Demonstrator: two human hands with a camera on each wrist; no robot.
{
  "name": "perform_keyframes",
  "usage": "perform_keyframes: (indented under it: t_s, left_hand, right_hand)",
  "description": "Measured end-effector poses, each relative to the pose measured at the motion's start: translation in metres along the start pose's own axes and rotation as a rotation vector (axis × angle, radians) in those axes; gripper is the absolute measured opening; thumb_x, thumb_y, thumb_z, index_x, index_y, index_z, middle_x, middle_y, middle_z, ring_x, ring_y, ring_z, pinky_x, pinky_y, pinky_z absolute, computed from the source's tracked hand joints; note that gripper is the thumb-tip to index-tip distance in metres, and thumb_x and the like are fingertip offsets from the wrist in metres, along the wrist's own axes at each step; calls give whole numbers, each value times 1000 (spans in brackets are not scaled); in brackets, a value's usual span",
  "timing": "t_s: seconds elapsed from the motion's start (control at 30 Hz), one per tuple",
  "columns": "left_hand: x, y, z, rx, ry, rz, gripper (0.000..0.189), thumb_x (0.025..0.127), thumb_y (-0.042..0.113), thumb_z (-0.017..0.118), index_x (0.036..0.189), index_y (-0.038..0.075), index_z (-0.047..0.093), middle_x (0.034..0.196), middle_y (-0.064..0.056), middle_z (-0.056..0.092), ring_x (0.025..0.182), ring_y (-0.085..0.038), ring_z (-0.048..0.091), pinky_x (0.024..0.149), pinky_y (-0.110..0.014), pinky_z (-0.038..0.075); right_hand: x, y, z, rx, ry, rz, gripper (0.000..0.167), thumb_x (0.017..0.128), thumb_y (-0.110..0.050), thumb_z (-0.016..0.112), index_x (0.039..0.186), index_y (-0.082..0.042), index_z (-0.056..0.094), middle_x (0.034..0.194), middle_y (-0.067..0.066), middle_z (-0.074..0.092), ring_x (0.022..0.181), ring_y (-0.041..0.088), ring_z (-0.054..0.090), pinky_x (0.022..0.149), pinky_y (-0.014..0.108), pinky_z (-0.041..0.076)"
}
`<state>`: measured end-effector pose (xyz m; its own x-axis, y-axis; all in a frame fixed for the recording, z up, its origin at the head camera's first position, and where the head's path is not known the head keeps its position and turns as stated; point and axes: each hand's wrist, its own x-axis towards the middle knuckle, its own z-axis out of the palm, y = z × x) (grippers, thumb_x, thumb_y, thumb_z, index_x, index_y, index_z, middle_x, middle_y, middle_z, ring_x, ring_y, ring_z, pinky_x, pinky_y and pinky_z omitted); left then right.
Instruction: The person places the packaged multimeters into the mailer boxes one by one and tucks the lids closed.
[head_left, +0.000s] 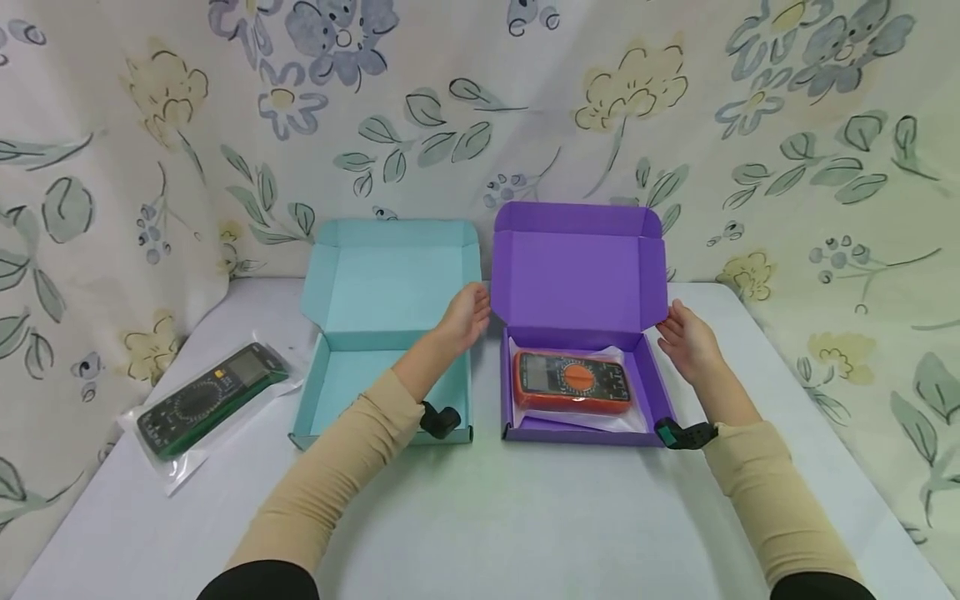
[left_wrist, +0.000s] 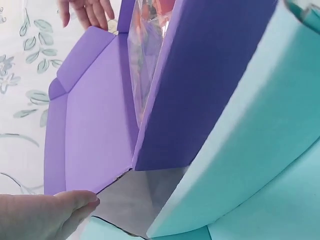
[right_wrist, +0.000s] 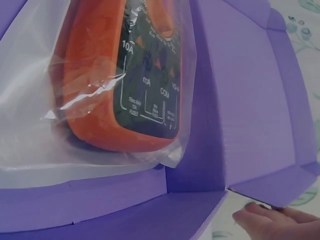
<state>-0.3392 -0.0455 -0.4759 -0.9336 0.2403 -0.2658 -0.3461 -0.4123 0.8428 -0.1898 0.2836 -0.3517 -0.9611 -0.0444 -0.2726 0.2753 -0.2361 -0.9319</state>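
Observation:
A purple box (head_left: 576,437) stands with its lid (head_left: 577,279) raised. Inside it lies an orange multimeter (head_left: 573,382) in a clear plastic bag (right_wrist: 30,125). My left hand (head_left: 468,315) is at the lid's left edge; in the left wrist view its thumb (left_wrist: 80,198) meets the lid's corner. At the opposite edge, my right hand (head_left: 688,340) has its fingertips against the lid's lower corner, fingers fairly straight in the left wrist view. Left of the purple box is a light-blue box (head_left: 390,340) with its lid up, partly hidden by my left forearm.
A green multimeter (head_left: 213,400) in a clear bag lies on the white table (head_left: 555,517) at the left, close to the light-blue box. A floral curtain (head_left: 555,158) hangs right behind the two boxes.

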Motion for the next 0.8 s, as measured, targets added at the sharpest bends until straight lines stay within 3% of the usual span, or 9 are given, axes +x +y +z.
perform_keyframes:
  t_s: [0.03,0.1,0.13,0.17,0.3,0.4,0.53,0.63,0.8]
  left_hand:
    - [29,-15,-14,-3,-2,-2,82,89,44,59,152,2,27,157,-13,28,143,-30,25,118,-41,19]
    - [37,-21,-17,-9,-2,-7,81,89,43,60,152,3,28,156,-13,29,143,-30,26,118,-42,19]
    - [33,-20,-14,-3,-9,-7,77,92,41,56,152,3,27,157,-13,27,143,-30,25,118,-42,19]
    - [24,-16,-9,8,-18,-2,75,94,40,53,152,2,25,157,-14,26,144,-31,25,118,-43,19]
    - [-48,15,25,53,-57,10,67,99,31,46,150,-6,25,156,-20,26,143,-32,27,117,-37,23]
    - [-106,41,55,78,-50,2,62,99,24,44,148,-10,26,155,-21,27,142,-30,28,116,-33,24]
    - [-147,62,79,83,-29,-12,57,101,17,34,148,-12,21,156,-23,23,144,-33,23,119,-35,17]
    - [-160,67,83,73,-41,-24,54,103,14,28,149,-13,17,157,-26,17,145,-35,18,119,-38,15]
    - [-169,70,81,81,-75,-42,52,105,15,25,149,-13,19,157,-25,19,145,-35,19,119,-37,17]
  right_hand:
    - [0,0,1,-13,-6,-9,70,105,-41,17,149,0,-18,157,18,-19,145,25,-12,117,36,-6]
    - [0,1,2,-38,-15,-25,70,105,-41,16,150,2,-16,157,20,-17,145,28,-10,117,37,-6]
    - [-1,1,3,-45,-17,-31,70,105,-41,16,150,3,-16,157,21,-17,145,28,-10,117,37,-5]
    - [-2,2,3,-52,-19,-37,70,105,-42,16,150,3,-15,157,21,-16,145,29,-9,117,37,-5]
    - [-4,3,4,-68,-20,-53,71,105,-43,16,150,4,-13,157,23,-15,145,30,-8,118,37,-3]
    - [-6,4,4,-70,-24,-61,71,105,-44,13,150,5,-13,157,24,-14,145,31,-7,118,38,-3]
    - [-10,6,2,-68,-42,-75,72,103,-46,8,149,6,-13,156,25,-15,145,32,-8,117,39,-3]
    - [-13,7,0,-74,-53,-87,74,102,-48,6,149,8,-12,155,26,-15,145,33,-7,117,39,-3]
    - [-17,8,-3,-82,-56,-100,77,102,-49,5,148,10,-9,155,28,-11,145,35,-4,117,40,0]
